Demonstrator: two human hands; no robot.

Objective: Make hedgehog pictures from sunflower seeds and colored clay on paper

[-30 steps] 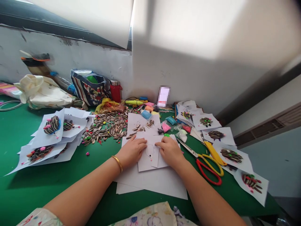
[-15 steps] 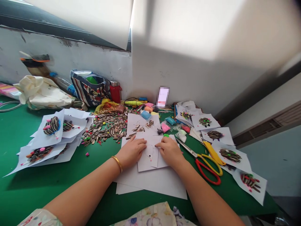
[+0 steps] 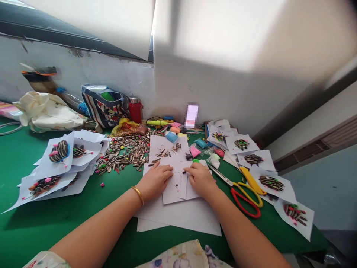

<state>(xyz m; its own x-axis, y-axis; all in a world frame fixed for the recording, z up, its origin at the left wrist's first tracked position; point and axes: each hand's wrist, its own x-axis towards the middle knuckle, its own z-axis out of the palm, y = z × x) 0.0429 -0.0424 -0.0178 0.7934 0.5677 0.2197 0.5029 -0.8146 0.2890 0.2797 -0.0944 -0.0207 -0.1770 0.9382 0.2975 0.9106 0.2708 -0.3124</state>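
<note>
My left hand [image 3: 156, 178] lies flat, palm down, with its fingers resting on the left edge of a white drawing sheet [image 3: 171, 195]. This sheet bears a faint pencil outline, a black dot and a small pink dot. At the sheet's right side, my right hand [image 3: 201, 178] is curled, its index finger pointing left. A small dark piece [image 3: 184, 172] shows at that fingertip; whether it is clay or a seed is unclear. Behind the hands, several striped sunflower seeds [image 3: 164, 152] lie on another white sheet [image 3: 156, 143]. More white paper [image 3: 192, 219] is underneath.
A heap of sunflower seeds [image 3: 125, 152] spreads at back left. Papers with seed hedgehogs lie left [image 3: 41, 167] and right [image 3: 290, 188]. Scissors [image 3: 242, 193] and a yellow cutter [image 3: 251, 179] lie right of my hand. Clay packs [image 3: 200, 143], a red flask [image 3: 135, 109] and bags [image 3: 104, 108] stand behind.
The whole view has shifted slightly to the left. Both hands and the drawing sheet keep nearly the same places relative to each other.
</note>
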